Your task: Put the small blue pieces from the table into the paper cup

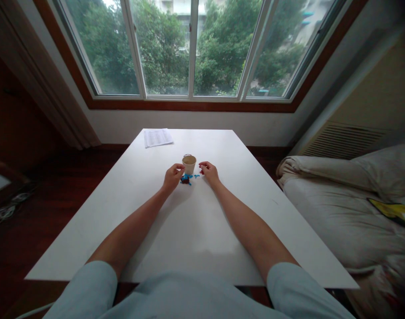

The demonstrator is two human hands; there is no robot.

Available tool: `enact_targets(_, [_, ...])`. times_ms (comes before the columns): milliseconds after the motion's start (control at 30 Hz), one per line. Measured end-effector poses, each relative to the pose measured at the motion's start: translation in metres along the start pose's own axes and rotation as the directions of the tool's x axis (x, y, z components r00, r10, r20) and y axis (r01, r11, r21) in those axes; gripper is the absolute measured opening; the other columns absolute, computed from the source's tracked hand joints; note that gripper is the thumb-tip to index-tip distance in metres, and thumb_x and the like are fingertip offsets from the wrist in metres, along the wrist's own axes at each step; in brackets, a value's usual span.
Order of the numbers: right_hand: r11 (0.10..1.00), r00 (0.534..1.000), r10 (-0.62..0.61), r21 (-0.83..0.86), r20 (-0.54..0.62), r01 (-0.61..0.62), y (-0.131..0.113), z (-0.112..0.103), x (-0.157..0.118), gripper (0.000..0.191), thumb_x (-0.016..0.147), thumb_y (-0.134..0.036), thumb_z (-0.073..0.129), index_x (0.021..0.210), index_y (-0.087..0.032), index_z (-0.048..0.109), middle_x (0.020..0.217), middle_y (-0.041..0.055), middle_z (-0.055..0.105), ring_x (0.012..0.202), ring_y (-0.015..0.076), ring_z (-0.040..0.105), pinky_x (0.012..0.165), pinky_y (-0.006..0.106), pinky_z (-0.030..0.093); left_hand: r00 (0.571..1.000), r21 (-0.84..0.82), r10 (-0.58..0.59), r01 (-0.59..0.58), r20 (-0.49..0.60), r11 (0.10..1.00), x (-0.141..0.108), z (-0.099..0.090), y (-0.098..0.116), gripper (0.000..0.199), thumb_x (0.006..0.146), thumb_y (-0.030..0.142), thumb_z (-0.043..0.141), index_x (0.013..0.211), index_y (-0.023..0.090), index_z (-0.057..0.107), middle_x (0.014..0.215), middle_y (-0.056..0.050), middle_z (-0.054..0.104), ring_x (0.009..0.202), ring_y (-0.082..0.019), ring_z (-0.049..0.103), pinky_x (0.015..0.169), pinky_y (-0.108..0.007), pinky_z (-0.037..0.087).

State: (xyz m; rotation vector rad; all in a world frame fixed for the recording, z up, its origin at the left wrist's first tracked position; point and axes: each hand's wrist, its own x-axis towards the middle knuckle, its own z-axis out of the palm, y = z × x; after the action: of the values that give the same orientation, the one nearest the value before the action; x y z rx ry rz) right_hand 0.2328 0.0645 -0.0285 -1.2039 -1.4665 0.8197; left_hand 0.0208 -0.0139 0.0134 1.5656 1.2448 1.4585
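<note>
A small cream bucket with a thin handle stands upright on the white table. Just in front of it lies a little heap of small blue pieces and a dark reddish-brown clump, too small to make out. On the bucket's left, my left hand has its fingertips pressed together close to the rim and the heap; whatever they pinch is hidden. To the bucket's right, my right hand hovers with fingers curled and slightly apart, nothing visible between them. A few blue bits lie below its fingertips.
Printed sheets of paper lie at the far left of the white table. A sofa with a pale cover stands along the right side. Beyond the table is a wide window; cables lie on the floor at left.
</note>
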Motion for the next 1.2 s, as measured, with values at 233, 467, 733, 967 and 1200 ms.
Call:
enact_targets(233, [1.0, 1.0, -0.001, -0.007, -0.007, 0.001, -0.005, -0.001, -0.003, 0.023, 0.082, -0.034, 0.058, 0.095, -0.021, 0.072, 0.089, 0.0023, 0.074, 0.065, 0.0129, 0.067, 0.062, 0.024, 0.054, 0.991, -0.102, 0.057, -0.045, 0.117, 0.994, 0.007, -0.002, 0.007, 0.043, 0.083, 0.027, 0.061, 0.124, 0.016, 0.065, 0.1, -0.006, 0.072, 0.063, -0.008, 0.057, 0.061, -0.022, 0.048])
enact_targets(467, [1.0, 1.0, -0.003, -0.003, -0.005, 0.003, -0.003, -0.002, -0.002, 0.022, 0.084, -0.033, 0.057, 0.095, -0.021, 0.072, 0.087, 0.002, 0.073, 0.066, 0.0134, 0.067, 0.063, 0.025, 0.054, 0.968, 0.067, 0.127, -0.145, 0.216, 0.987, 0.017, -0.006, 0.001, 0.052, 0.081, 0.021, 0.065, 0.133, 0.022, 0.061, 0.133, -0.01, 0.064, 0.059, -0.005, 0.051, 0.057, -0.023, 0.047])
enact_targets(733, [0.966, 0.982, -0.177, -0.181, 0.065, 0.186, -0.011, -0.003, -0.013, 0.025, 0.087, -0.028, 0.052, 0.095, -0.02, 0.074, 0.073, -0.0004, 0.067, 0.064, 0.0135, 0.058, 0.063, 0.024, 0.045, 0.98, 0.229, 0.195, -0.198, 0.033, 0.953, 0.017, -0.015, 0.003, 0.035, 0.085, 0.016, 0.059, 0.12, 0.018, 0.067, 0.109, -0.005, 0.068, 0.063, -0.008, 0.053, 0.063, -0.023, 0.048])
enact_targets(967, [0.821, 0.87, -0.316, -0.35, 0.379, 0.451, -0.027, 0.004, -0.026, 0.02, 0.088, -0.024, 0.059, 0.097, -0.021, 0.077, 0.078, 0.0007, 0.07, 0.067, 0.0133, 0.055, 0.067, 0.024, 0.04, 0.98, 0.533, 0.171, -0.201, 0.105, 0.822, 0.018, -0.029, -0.021, 0.023, 0.087, 0.012, 0.055, 0.097, 0.02, 0.074, 0.099, -0.005, 0.065, 0.076, -0.013, 0.06, 0.077, -0.029, 0.05])
enact_targets(1200, [0.708, 0.803, -0.256, -0.462, 0.538, 0.534, -0.035, 0.005, -0.028, 0.026, 0.089, -0.021, 0.061, 0.108, -0.028, 0.078, 0.097, 0.0018, 0.075, 0.079, 0.016, 0.063, 0.072, 0.024, 0.041, 0.93, 0.689, 0.124, -0.342, 0.346, 0.639, 0.012, -0.031, -0.034, 0.044, 0.084, 0.003, 0.053, 0.109, 0.028, 0.078, 0.102, -0.007, 0.065, 0.1, -0.022, 0.058, 0.09, -0.035, 0.048])
